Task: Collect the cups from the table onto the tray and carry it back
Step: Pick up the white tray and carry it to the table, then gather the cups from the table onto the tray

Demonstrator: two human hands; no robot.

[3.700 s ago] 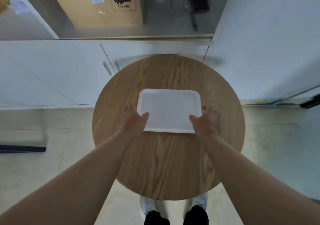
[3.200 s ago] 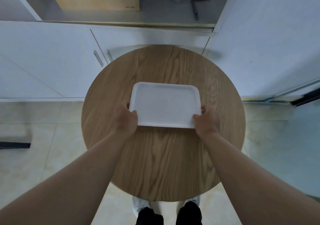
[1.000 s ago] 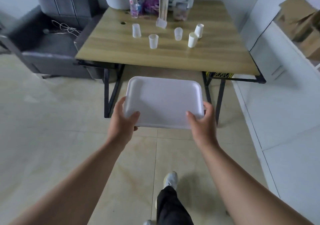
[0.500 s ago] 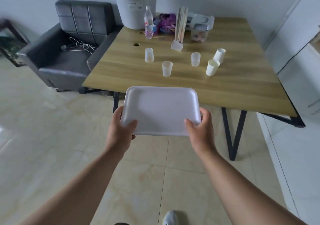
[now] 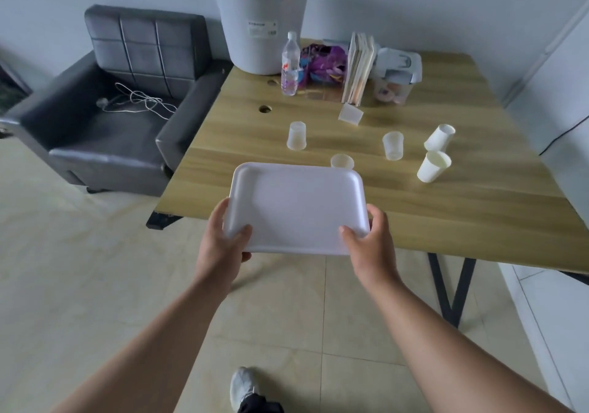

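I hold a white rectangular tray [image 5: 296, 205] level in front of me, over the near edge of a wooden table [image 5: 478, 208]. My left hand [image 5: 223, 247] grips its near left corner and my right hand [image 5: 369, 247] its near right corner. Several cups stand on the table beyond the tray: a clear one upside down [image 5: 296, 135], one partly hidden behind the tray's far rim [image 5: 342, 161], a clear upright one [image 5: 393, 145], and two white paper cups [image 5: 432, 166] [image 5: 439, 137] at the right. The tray carries nothing.
At the table's back stand a big grey tub [image 5: 261, 20], a water bottle [image 5: 290, 63], a purple bag [image 5: 323, 65], upright books [image 5: 358, 68] and a plastic box [image 5: 396, 71]. A dark armchair [image 5: 111, 119] sits left of the table. White cabinets lie to the right.
I lifted the tray off a round table, turned, and walked toward the wooden table. In the last second the table came closer and the tray now overlaps its near edge.
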